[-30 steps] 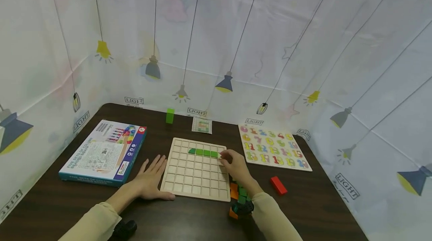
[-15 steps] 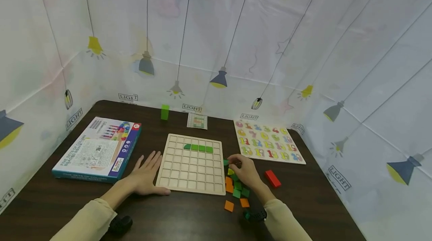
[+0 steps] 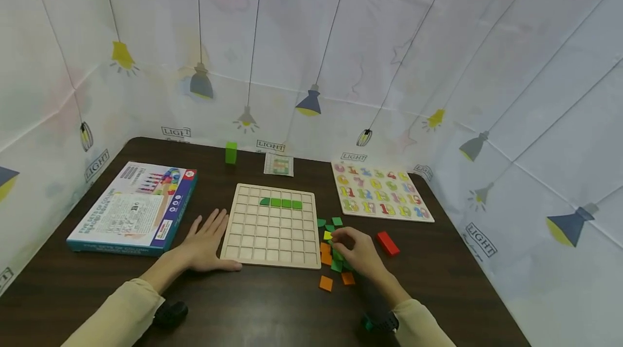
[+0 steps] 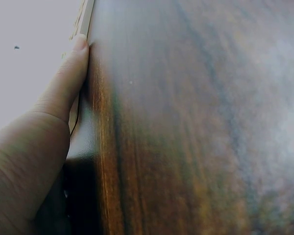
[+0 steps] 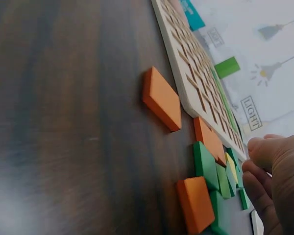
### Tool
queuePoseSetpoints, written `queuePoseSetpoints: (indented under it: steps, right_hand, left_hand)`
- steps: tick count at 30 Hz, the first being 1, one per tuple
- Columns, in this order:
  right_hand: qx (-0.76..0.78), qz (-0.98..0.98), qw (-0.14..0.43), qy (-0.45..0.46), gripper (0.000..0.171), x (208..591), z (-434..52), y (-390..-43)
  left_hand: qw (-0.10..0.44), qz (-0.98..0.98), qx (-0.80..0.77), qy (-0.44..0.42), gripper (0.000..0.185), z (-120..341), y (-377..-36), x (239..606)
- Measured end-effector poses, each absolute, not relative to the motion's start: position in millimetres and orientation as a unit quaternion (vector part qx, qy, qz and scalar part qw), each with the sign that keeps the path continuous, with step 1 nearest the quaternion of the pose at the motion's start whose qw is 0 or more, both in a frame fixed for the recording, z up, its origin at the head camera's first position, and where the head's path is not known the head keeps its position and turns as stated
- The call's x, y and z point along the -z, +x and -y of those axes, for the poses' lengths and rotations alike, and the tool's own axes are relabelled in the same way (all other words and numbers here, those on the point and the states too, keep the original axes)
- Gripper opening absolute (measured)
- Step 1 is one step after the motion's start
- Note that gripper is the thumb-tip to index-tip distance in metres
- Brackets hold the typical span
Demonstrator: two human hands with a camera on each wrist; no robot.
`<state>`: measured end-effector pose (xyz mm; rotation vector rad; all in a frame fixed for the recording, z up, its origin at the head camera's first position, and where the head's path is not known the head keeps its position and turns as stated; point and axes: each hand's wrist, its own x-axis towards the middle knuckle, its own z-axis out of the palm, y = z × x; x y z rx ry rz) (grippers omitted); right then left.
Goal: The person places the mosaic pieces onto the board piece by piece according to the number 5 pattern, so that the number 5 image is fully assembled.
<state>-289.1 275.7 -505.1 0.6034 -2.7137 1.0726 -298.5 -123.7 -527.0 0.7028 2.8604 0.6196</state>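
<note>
Green tiles (image 3: 337, 260) under right hand (image 3: 357, 252), beside wooden board (image 3: 272, 226)

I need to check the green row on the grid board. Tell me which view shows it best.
The head view: the four green tiles lie in a row in the wooden grid board, seen whole from above. The right wrist view shows the board edge-on, with the tiles a thin green sliver. The left wrist view shows only the board's edge, no tiles.
</note>
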Motion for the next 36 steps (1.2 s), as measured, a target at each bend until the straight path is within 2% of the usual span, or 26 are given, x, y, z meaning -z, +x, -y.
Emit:
queuePoseSetpoints:
  steps: [19, 25, 36]
  right_hand:
    - [-0.375, 0.915, 0.067, 0.134, 0.026, 510.7, -299.6, -246.4]
    - [-0.369, 0.915, 0.063, 0.153, 0.026, 516.5, -307.1, -238.8]
    - [-0.371, 0.912, -0.015, 0.172, 0.034, 516.4, -318.9, -231.4]
  left_hand:
    - [0.042, -0.954, -0.193, 0.225, 0.13, 130.3, -306.2, 539.0]
    - [0.049, -0.953, -0.199, 0.223, 0.13, 128.5, -303.7, 535.6]
    - [0.056, -0.948, -0.207, 0.235, 0.128, 124.2, -300.2, 532.6]
